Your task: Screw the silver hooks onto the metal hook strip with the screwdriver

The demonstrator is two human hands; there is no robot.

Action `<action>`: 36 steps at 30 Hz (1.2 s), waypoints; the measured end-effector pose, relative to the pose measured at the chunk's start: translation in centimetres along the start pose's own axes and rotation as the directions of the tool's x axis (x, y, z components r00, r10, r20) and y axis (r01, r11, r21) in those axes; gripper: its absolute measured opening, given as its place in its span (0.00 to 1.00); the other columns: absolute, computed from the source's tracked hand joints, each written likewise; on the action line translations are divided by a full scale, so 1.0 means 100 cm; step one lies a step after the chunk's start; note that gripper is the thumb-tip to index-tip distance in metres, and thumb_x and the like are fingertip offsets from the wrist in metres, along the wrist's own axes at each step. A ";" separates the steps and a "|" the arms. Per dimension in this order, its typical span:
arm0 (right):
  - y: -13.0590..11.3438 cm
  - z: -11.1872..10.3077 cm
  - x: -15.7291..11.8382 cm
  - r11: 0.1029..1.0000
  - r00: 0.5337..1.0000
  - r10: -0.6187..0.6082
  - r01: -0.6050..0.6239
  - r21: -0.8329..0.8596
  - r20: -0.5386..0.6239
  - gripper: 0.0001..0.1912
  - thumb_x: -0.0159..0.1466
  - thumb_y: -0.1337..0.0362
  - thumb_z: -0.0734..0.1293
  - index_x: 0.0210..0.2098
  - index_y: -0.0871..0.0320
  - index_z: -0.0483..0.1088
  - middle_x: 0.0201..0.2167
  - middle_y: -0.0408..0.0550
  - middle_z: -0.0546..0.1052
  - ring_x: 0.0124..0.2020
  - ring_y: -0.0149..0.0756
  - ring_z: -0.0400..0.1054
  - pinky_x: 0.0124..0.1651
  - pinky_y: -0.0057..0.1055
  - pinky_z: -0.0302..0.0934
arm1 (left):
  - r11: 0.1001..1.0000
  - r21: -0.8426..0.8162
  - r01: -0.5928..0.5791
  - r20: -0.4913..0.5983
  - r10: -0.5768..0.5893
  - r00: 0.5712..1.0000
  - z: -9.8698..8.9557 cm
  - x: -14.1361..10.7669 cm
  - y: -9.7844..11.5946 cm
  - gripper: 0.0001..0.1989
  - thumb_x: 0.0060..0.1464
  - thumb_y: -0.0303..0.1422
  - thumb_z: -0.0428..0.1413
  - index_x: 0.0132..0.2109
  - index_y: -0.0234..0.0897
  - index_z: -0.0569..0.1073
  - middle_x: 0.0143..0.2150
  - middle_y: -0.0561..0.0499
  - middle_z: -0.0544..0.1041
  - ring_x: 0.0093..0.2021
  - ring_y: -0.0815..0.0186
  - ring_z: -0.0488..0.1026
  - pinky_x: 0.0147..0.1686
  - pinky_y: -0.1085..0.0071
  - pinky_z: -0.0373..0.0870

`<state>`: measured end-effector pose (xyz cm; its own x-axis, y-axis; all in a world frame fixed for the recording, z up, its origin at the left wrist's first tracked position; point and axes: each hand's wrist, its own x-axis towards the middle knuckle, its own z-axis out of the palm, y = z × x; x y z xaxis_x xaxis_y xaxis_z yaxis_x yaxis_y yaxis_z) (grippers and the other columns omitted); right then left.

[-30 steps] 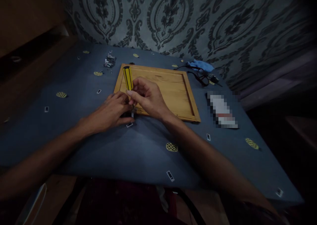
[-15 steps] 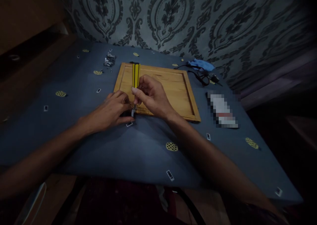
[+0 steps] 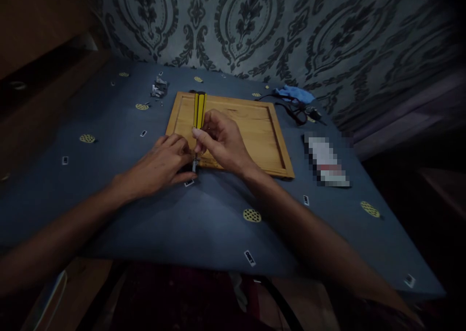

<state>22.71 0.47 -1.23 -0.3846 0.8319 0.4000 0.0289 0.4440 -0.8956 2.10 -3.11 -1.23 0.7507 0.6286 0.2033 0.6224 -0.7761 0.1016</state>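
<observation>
A framed wooden cabinet door [image 3: 258, 132] lies flat on the table. At its near left corner sits a small metal hinge [image 3: 195, 164], partly covered by fingers. My left hand [image 3: 158, 165] grips this hinge, thumb on the near side and fingers over the door's edge. A screwdriver [image 3: 199, 111] with a yellow and black handle stands upright over the hinge, pinched low down in the fingers of my right hand [image 3: 225, 141]. Its tip meets the hinge area, but the screw there is too small to make out.
Behind the door's left side lie more metal hinges [image 3: 159, 87] and a few loose screws [image 3: 161, 103]. Dark-framed glasses [image 3: 299, 117] and a blue cloth [image 3: 295, 94] rest at the back right. A blurred-out packet [image 3: 327, 161] lies right of the door. Patterned wall behind.
Both hands and the upright screwdriver stay at the same corner of the door. The hinge appears slightly turned. The whole view has shifted a little.
</observation>
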 end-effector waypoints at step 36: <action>-0.007 0.004 0.000 1.000 1.000 0.013 -0.013 0.012 0.023 0.24 0.64 0.40 0.76 0.32 0.52 0.68 0.26 0.38 0.73 0.26 0.32 0.72 0.29 0.33 0.68 | 0.996 -0.081 0.031 0.030 -0.029 0.999 0.001 0.000 0.000 0.18 0.71 0.44 0.59 0.55 0.36 0.80 0.55 0.39 0.76 0.59 0.46 0.69 0.57 0.48 0.69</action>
<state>22.30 -0.03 -0.66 -0.4055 0.8295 0.3840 0.0224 0.4290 -0.9030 2.11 -3.07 -1.30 0.7389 0.6518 0.1706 0.6254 -0.7577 0.1864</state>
